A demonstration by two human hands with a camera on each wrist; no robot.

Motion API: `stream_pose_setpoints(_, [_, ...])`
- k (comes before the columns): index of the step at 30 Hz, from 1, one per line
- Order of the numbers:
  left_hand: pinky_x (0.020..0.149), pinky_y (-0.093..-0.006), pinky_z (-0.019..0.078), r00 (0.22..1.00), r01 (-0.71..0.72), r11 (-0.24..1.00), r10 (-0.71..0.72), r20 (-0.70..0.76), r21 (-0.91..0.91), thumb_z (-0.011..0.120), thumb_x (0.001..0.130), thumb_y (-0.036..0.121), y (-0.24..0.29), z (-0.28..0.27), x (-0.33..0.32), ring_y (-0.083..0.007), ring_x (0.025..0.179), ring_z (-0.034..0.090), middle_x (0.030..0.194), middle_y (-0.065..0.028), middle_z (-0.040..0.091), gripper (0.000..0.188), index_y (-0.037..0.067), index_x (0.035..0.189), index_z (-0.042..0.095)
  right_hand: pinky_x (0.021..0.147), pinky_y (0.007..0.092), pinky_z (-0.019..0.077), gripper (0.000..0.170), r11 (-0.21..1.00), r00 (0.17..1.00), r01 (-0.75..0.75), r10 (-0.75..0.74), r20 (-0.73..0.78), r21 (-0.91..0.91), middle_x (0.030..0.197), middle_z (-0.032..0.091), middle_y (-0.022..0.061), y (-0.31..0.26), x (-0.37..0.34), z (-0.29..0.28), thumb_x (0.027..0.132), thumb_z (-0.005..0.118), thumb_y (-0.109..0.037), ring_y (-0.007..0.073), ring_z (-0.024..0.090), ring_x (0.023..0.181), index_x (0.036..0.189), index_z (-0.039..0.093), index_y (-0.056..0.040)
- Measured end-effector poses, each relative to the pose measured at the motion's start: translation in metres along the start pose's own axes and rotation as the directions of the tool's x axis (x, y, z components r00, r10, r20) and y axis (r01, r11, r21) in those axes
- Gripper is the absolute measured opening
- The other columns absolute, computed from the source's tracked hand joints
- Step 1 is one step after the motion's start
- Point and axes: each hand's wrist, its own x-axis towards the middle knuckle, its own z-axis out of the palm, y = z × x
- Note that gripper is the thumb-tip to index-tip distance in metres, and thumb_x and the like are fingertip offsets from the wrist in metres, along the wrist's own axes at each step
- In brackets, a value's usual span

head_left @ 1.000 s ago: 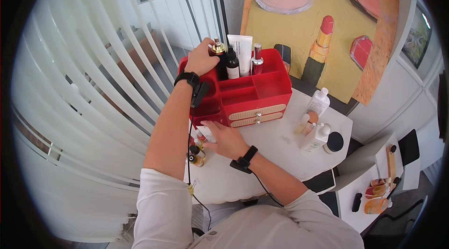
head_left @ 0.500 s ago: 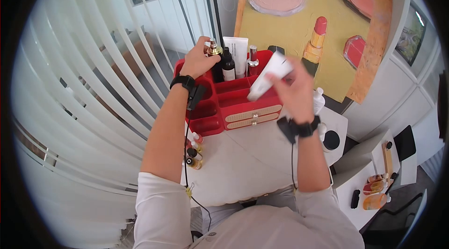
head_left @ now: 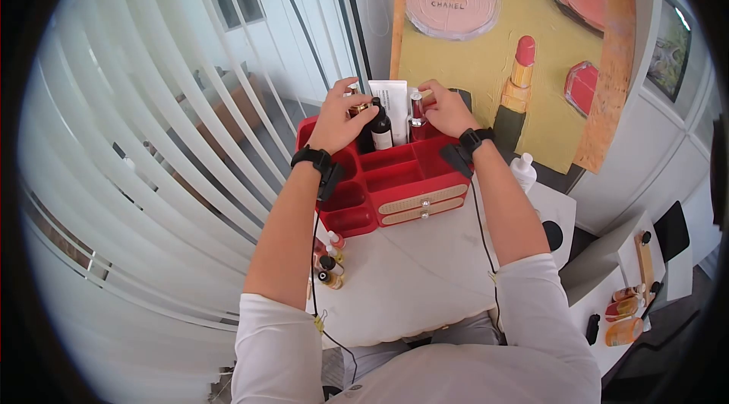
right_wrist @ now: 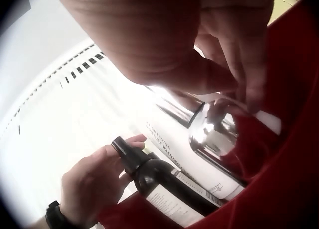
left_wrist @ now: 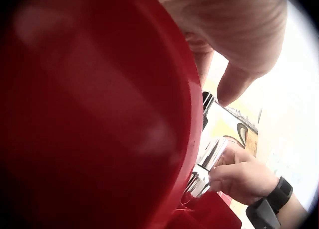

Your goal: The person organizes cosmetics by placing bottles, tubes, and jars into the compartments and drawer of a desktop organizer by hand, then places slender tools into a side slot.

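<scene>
Fingers of my left hand (head_left: 339,121) curl around the gold-topped bottle (head_left: 360,109) in the back left of a red organizer (head_left: 357,218); the thumb lies near a black bottle (head_left: 381,130). My right hand (head_left: 449,112) is at the back, its fingertips pinching a small white tube, mostly hidden behind the silver-capped bottle (head_left: 417,109). White edges of that tube (right_wrist: 271,122) show beside the silver-capped bottle (right_wrist: 217,127) in the right wrist view. A taller white tube (head_left: 392,104) stands between the black and silver-capped bottles.
Small bottles (head_left: 331,263) stand on the white table (head_left: 410,282) left of centre. A white pump bottle (head_left: 523,170) and a black-lidded jar (head_left: 552,235) are at the right. Blinds hang at the left; a painted board (head_left: 456,62) rises behind.
My right hand has carried the small white tube from the table's left, over the organizer, down behind the silver-capped bottle. The left hand has stayed at the gold-topped bottle.
</scene>
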Motion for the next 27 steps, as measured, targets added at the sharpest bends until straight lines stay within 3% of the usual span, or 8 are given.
stream_pose_setpoints(3, [0.11, -0.0463, 0.048, 0.999, 0.02, 1.0, -0.021, 0.047, 0.019, 0.079, 0.09, 0.035, -0.004, 0.003, 0.002, -0.0432, 0.134, 0.054, 0.149, -0.0255, 0.049, 0.048, 0.007, 0.129, 0.073, 0.091, 0.0433, 0.0565, 0.057, 0.999, 0.997, -0.034, 0.033, 0.069, 0.014, 0.109, 0.076, 0.0236, 0.006, -0.004, 0.0, 0.086, 0.062, 0.0, 0.0424, 0.072, 0.104, 0.141, 0.047, -0.0059])
stream_pose_setpoints(6, [0.113, -0.0483, 0.044, 0.999, -0.006, 0.996, 0.001, 0.051, 0.088, 0.08, 0.089, 0.041, -0.001, 0.006, 0.001, -0.0437, 0.137, 0.05, 0.15, -0.0264, 0.049, 0.052, 0.005, 0.127, 0.073, 0.094, 0.044, 0.0561, 0.067, 0.991, 0.994, -0.027, 0.041, 0.106, -0.128, 0.118, 0.073, 0.0273, 0.011, -0.01, 0.004, 0.085, 0.064, -0.001, 0.0447, 0.071, 0.109, 0.147, 0.038, -0.0076])
stream_pose_setpoints(8, [0.115, -0.049, 0.0422, 0.998, -0.002, 0.993, -0.005, 0.062, 0.118, 0.081, 0.088, 0.044, 0.001, 0.005, 0.001, -0.044, 0.139, 0.049, 0.15, -0.0268, 0.049, 0.055, 0.006, 0.127, 0.074, 0.095, 0.0485, 0.0541, 0.071, 0.985, 0.991, -0.054, 0.073, 0.115, -0.164, 0.111, 0.07, 0.0336, 0.009, -0.011, 0.005, 0.081, 0.072, -0.01, 0.049, 0.068, 0.111, 0.143, 0.038, 0.0007])
stream_pose_setpoints(11, [0.115, -0.0501, 0.0427, 0.993, -0.01, 0.975, -0.016, 0.117, 0.22, 0.083, 0.085, 0.045, 0.006, 0.004, -0.002, -0.0459, 0.142, 0.046, 0.155, -0.0265, 0.045, 0.063, 0.01, 0.134, 0.07, 0.097, 0.0441, 0.0544, 0.081, 0.976, 0.973, -0.134, 0.162, 0.162, -0.171, 0.119, 0.072, 0.0256, 0.001, -0.01, 0.006, 0.082, 0.07, -0.006, 0.0444, 0.069, 0.113, 0.152, 0.03, -0.0052])
stream_pose_setpoints(15, [0.118, -0.0525, 0.0419, 0.998, -0.038, 0.989, 0.03, 0.058, 0.146, 0.084, 0.083, 0.046, 0.011, 0.002, -0.001, -0.0478, 0.148, 0.039, 0.162, -0.0264, 0.035, 0.076, 0.019, 0.149, 0.057, 0.098, 0.043, 0.0538, 0.082, 0.975, 0.967, -0.166, 0.19, 0.167, -0.146, 0.12, 0.071, 0.0249, 0.01, -0.002, 0.007, 0.081, 0.071, -0.008, 0.0443, 0.068, 0.114, 0.152, 0.032, -0.0028])
stream_pose_setpoints(19, [0.119, -0.0492, 0.0403, 0.996, 0.003, 0.997, -0.009, 0.089, 0.073, 0.084, 0.088, 0.038, 0.024, -0.002, -0.003, -0.0473, 0.153, 0.032, 0.167, -0.0269, 0.025, 0.082, 0.023, 0.159, 0.046, 0.096, 0.044, 0.0541, 0.066, 0.978, 0.973, -0.11, 0.141, 0.18, -0.175, 0.116, 0.072, 0.0259, 0.008, -0.006, 0.006, 0.08, 0.071, -0.007, 0.0428, 0.069, 0.111, 0.14, 0.043, -0.0001])
stream_pose_setpoints(23, [0.12, -0.0501, 0.0395, 0.993, 0.001, 0.99, -0.018, 0.114, 0.144, 0.084, 0.087, 0.039, 0.03, -0.002, -0.003, -0.0483, 0.153, 0.03, 0.168, -0.0273, 0.02, 0.085, 0.025, 0.161, 0.044, 0.09, 0.0449, 0.0555, 0.054, 0.961, 0.964, -0.06, 0.126, 0.236, -0.27, 0.108, 0.072, 0.0268, -0.02, -0.015, 0.007, 0.08, 0.069, -0.004, 0.042, 0.071, 0.105, 0.129, 0.047, 0.0011])
stream_pose_setpoints(27, [0.121, -0.0516, 0.0375, 0.985, 0.032, 0.985, -0.06, 0.161, 0.169, 0.084, 0.086, 0.039, 0.023, 0.001, -0.001, -0.0482, 0.155, 0.028, 0.169, -0.0276, 0.018, 0.087, 0.026, 0.161, 0.043, 0.087, 0.0447, 0.0561, 0.056, 0.963, 0.963, -0.057, 0.123, 0.24, -0.265, 0.106, 0.072, 0.027, -0.017, -0.015, 0.011, 0.08, 0.068, -0.003, 0.0418, 0.071, 0.102, 0.132, 0.047, 0.0009])
